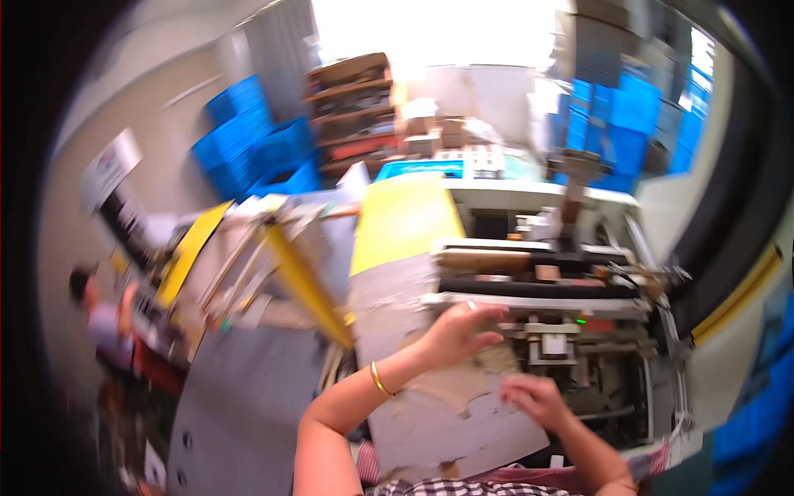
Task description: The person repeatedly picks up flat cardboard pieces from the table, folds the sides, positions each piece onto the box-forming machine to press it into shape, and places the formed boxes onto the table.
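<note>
My left hand (pixel 463 335) reaches over the edge of the machine, thumb and fingers apart, with nothing visible between them. A gold bangle (pixel 379 379) is on that wrist. Lower and to the right is my right hand (pixel 536 398), its fingers loosely bent and apart, somewhat blurred. Between the two hands lies a small tan piece (pixel 499 360); whether a fingertip touches it I cannot tell. Beneath them is a pale grey board (pixel 422 430) with torn-looking brown patches. The machine (pixel 550 343), with rollers and a white block, stands just right of my left hand.
A yellow sheet (pixel 409 215) lies beyond the board. To the left are a yellow bar (pixel 306 285) and a dark grey table (pixel 248 397). Another person (pixel 107 322) is at the far left. Blue crates (pixel 248 140) and a shelf (pixel 351 103) stand at the back.
</note>
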`<state>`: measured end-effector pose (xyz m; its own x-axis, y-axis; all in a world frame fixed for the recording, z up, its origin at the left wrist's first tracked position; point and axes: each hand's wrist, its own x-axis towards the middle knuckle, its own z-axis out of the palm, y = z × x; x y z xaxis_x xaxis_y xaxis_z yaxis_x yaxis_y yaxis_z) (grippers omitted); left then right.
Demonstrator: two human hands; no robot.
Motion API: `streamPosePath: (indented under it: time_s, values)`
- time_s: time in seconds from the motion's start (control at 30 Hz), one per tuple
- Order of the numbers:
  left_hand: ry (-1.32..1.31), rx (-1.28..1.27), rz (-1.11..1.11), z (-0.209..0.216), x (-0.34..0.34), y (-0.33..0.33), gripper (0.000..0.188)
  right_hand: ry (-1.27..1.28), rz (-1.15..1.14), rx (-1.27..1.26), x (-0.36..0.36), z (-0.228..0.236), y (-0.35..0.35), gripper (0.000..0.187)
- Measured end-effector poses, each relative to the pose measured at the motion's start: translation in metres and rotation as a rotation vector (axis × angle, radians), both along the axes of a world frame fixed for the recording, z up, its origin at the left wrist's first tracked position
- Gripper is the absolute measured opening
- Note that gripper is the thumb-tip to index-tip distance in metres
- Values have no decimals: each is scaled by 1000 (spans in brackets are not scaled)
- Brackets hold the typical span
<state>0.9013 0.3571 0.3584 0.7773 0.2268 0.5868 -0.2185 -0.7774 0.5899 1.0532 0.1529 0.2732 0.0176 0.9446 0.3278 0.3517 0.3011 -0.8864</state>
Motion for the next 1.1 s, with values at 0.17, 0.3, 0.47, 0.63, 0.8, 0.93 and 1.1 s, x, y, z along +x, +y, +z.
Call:
streamPosePath:
  time_s: [0.17, 0.3, 0.47, 0.63, 0.8, 0.93, 1.1]
  values:
    - [-38, -510, 607, -56, -212, -31, 17, 154, 231, -306, -126, 3, -55, 25]
    - [-142, -418, 1464, -166, -455, -61, 20, 142, 424, -438, -207, -6, -41, 25]
    - [65, -534, 2403, -300, -750, -257, 24, 96, 666, -514, -336, 8, -2, 27]
    - [652, -906, 2730, -316, -864, -428, 26, -353, 945, -258, -455, 18, 38, 27]
    - [789, -977, 2869, -303, -905, -491, 43, -390, 1127, -231, -545, 29, 52, 31]
    - [859, -992, 2897, -320, -930, -503, 38, -472, 1229, -165, -571, 21, 57, 34]
    - [1072, -1196, 2594, -322, -959, -480, 17, -536, 1198, -167, -555, 18, 49, 32]
